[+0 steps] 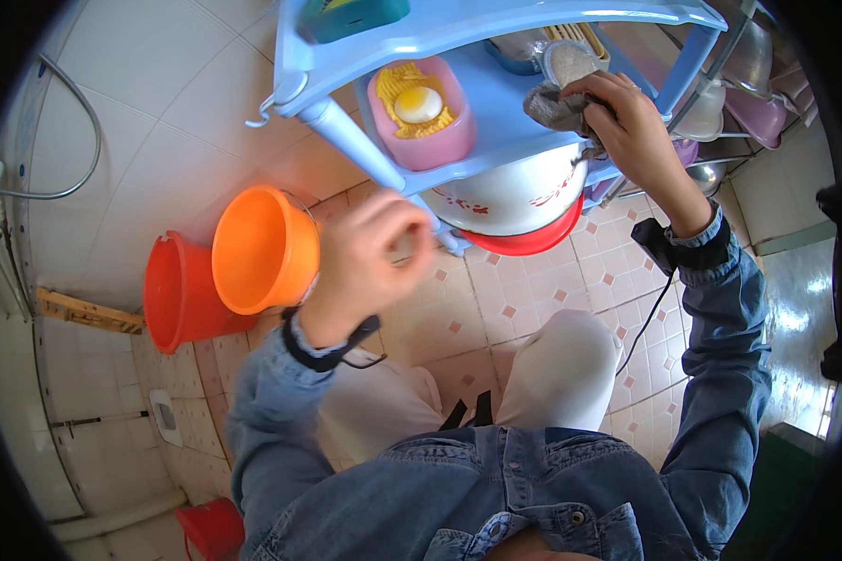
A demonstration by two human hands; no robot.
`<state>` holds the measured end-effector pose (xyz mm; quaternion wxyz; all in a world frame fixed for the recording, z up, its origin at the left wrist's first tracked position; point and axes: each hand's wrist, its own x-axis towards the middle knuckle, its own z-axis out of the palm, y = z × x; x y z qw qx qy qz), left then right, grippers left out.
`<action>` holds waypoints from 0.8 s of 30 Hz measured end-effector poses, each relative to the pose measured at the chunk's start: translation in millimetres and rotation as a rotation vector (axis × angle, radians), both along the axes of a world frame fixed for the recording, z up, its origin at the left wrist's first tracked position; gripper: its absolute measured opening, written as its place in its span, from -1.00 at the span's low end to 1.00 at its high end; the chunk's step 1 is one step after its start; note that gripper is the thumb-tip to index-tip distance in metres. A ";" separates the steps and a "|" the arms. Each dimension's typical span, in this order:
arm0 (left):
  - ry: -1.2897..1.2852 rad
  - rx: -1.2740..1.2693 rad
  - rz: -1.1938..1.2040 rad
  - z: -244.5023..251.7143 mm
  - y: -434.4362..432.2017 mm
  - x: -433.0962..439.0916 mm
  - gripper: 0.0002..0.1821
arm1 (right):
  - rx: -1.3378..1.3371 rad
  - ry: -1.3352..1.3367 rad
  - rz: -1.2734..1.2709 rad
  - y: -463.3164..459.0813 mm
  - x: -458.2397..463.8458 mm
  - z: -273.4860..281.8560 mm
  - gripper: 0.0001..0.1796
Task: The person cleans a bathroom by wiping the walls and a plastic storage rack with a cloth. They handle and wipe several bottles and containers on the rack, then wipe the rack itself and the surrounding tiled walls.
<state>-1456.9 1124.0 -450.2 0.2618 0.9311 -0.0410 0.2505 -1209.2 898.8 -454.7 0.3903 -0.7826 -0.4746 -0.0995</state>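
Observation:
My right hand (621, 116) grips a grey cloth (554, 109) over the middle shelf of a light blue plastic rack (491, 133). A round, pale-faced pad or brush (570, 63) shows just beyond my fingers. My left hand (379, 256) is blurred, in front of the rack's near leg, its fingers curled towards the thumb; I see nothing in it. On the same shelf sits a pink plastic container (431, 151) holding a yellow wavy piece (398, 80) and a white and yellow egg-shaped object (418, 104).
Below the shelf are a white enamel basin (505, 200) with red markings and a red basin (526, 242). Orange (252, 249) and red (172, 294) buckets stand left by the tiled wall. A metal rack with several basins (751, 116) is at right. A teal container (358, 17) sits on top.

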 end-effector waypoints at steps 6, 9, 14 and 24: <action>0.385 -0.422 0.306 -5.5 126.3 6.3 -0.77 | -0.087 0.119 -0.074 53.1 -5.3 1.1 -0.65; 0.596 -0.466 0.278 -8.0 161.7 57.0 -0.69 | -0.234 0.105 -0.162 81.3 -2.1 1.5 -0.63; 0.625 -0.822 -0.006 -15.1 156.4 122.3 -0.64 | -0.377 0.306 -0.156 104.6 2.3 -2.5 -0.57; 0.523 -0.694 -0.061 -8.6 126.8 128.7 -0.53 | -0.063 0.823 -0.147 107.5 0.0 -16.1 -0.63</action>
